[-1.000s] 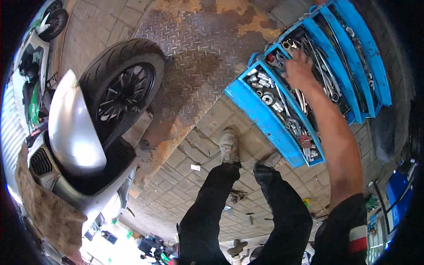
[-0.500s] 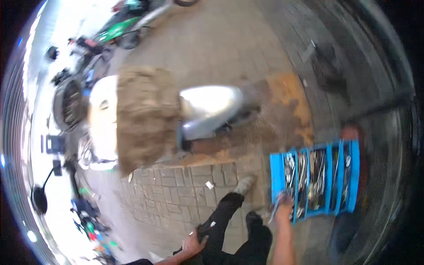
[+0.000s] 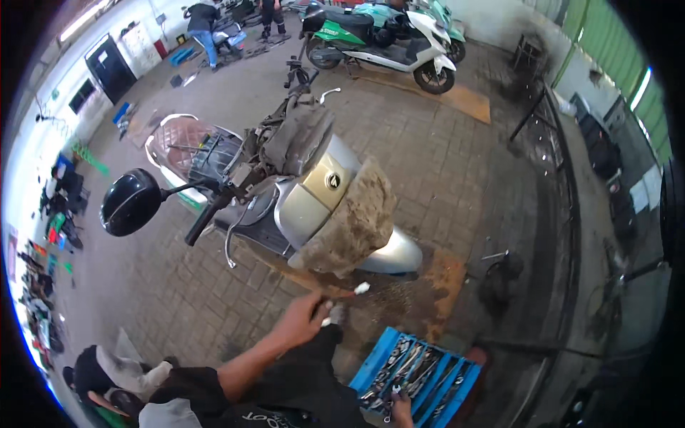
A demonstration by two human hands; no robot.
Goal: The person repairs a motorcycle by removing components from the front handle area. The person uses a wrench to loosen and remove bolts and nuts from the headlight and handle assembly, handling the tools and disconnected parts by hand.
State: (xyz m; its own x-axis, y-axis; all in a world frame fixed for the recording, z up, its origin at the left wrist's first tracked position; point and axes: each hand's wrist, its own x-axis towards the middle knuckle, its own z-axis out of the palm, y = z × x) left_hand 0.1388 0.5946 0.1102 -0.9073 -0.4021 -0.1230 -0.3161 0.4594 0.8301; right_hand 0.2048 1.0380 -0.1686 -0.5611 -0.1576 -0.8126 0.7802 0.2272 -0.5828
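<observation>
My left hand (image 3: pixel 302 318) reaches forward over my leg, its fingers closed. Just past its fingertips is a thin reddish piece with a white end (image 3: pixel 362 288); I cannot make out whether the hand holds it. At the bottom right, my right hand (image 3: pixel 402 411) is closed on a small silver wrench (image 3: pixel 396 390) above the blue toolbox (image 3: pixel 383 347). Several wrenches and other metal tools (image 3: pixel 412 367) fill its compartments. Ahead stands a scooter with a gold and silver front panel (image 3: pixel 308 207), a dirty brown cover (image 3: pixel 359 221) and a silver front fender (image 3: pixel 394 255).
Another person (image 3: pixel 118 374) is close at lower left. The scooter's black mirror (image 3: pixel 132 202) juts out left. A white and green scooter (image 3: pixel 389 43) stands behind, and people (image 3: pixel 205 32) are farther back. A dark metal rail (image 3: pixel 564 178) runs along the right.
My view has swung, so the scooter now appears upright and the workshop behind it shows. My left hand has moved forward from beside my leg; my right hand stays by the toolbox.
</observation>
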